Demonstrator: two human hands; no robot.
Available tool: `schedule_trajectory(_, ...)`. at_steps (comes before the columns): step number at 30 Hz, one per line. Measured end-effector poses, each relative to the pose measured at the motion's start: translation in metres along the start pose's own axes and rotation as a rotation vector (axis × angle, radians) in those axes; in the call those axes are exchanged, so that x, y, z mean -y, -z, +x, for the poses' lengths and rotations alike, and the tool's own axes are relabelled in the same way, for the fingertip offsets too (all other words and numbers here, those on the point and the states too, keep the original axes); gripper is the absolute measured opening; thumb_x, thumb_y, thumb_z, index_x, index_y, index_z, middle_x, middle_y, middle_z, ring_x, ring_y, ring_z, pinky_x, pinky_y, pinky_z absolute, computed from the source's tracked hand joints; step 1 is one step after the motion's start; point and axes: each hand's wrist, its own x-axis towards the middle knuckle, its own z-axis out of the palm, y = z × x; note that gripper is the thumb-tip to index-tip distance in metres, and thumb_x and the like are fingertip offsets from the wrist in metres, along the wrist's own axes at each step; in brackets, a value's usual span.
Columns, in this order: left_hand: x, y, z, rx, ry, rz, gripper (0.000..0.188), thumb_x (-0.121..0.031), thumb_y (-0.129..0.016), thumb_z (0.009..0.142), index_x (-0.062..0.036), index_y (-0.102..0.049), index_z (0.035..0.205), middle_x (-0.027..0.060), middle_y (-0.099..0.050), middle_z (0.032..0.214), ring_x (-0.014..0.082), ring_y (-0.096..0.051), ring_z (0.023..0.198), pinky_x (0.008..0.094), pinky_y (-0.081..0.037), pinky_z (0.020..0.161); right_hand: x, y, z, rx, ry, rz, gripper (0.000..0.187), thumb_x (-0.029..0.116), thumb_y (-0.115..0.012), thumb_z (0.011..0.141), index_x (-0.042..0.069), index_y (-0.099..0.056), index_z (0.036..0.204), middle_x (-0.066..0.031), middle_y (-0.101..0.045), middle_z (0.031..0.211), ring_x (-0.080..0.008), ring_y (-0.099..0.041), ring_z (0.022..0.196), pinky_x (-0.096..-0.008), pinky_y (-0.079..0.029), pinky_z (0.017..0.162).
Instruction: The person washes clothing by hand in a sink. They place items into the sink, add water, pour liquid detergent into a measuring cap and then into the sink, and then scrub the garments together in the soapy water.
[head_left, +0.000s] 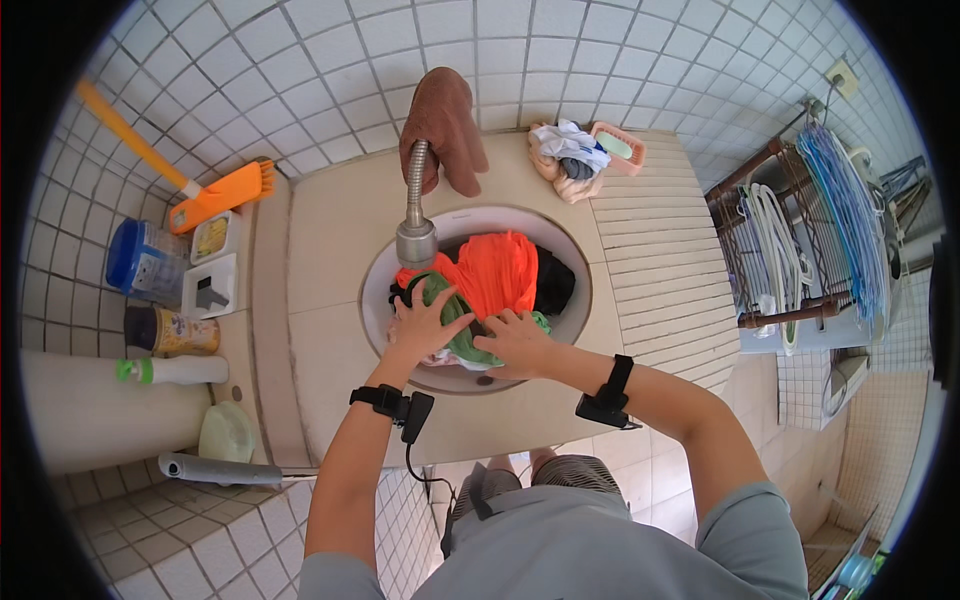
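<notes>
Wet-looking clothes fill the oval sink (377, 300) in front of me. A bright orange garment (500, 270) lies in the middle, a black garment (555, 283) at the right and a green cloth (440, 289) toward the front left. My left hand (424, 328) rests on the green cloth with its fingers spread. Close beside it, my right hand (517, 344) touches the near side of the pile, fingers apart and slightly bent. Fabric hides some fingertips. Above the pile hangs a flexible metal faucet (417, 240), with a brown cloth (440, 115) draped behind it.
Behind right sit a small clothes heap (572, 160) and a pink soap dish (628, 145). A ridged washboard surface (660, 270) flanks the sink. Hangers (780, 250) fill the right rack. At left are an orange brush (220, 197), a blue-lidded jar (145, 260) and a pump bottle (180, 370).
</notes>
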Motion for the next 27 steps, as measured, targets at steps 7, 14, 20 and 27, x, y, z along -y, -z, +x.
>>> schedule_trajectory(7,-0.018,-0.015,-0.005,0.434,0.204,0.032,0.087,-0.068,-0.057,0.065,-0.0259,-0.028,0.135,0.0221,-0.023,0.139,0.0544,-0.024,0.122,0.065,-0.024,0.095,-0.031,-0.025,-0.003,0.03,-0.4,0.093,0.094,0.059,-0.073,0.054,0.03,-0.034,0.134,-0.0179,-0.02,0.142,-0.0524,-0.014,0.127,-0.0688,-0.03,0.089)
schedule_trajectory(14,-0.001,-0.054,0.008,0.262,0.122,0.182,0.086,-0.055,-0.069,0.06,-0.0194,-0.036,0.131,0.0194,-0.035,0.13,0.0454,-0.04,0.11,0.0568,-0.037,0.087,-0.039,-0.053,0.042,0.038,-0.366,-0.017,0.09,0.048,-0.079,0.051,0.026,-0.039,0.129,-0.0146,-0.036,0.129,-0.0419,-0.032,0.119,-0.0581,-0.04,0.081)
schedule_trajectory(20,-0.002,-0.053,0.049,0.316,0.127,0.053,0.082,-0.048,-0.072,0.058,-0.0115,-0.042,0.125,0.0192,-0.039,0.126,0.04,-0.042,0.112,0.0488,-0.039,0.09,-0.077,-0.06,0.07,0.047,-0.301,-0.063,0.08,0.045,-0.08,0.051,0.023,-0.045,0.119,-0.0074,-0.052,0.104,-0.0276,-0.051,0.103,-0.0467,-0.044,0.075)
schedule_trajectory(27,0.047,-0.103,0.061,0.023,-0.046,-0.047,0.07,-0.046,-0.069,0.061,-0.0122,-0.048,0.118,0.0158,-0.062,0.094,0.0275,-0.061,0.087,0.0395,-0.049,0.071,-0.09,-0.056,0.095,-0.048,-0.125,0.069,0.072,0.037,-0.082,0.049,0.017,-0.052,0.111,-0.0086,-0.056,0.105,-0.0268,-0.055,0.102,-0.0424,-0.046,0.079)
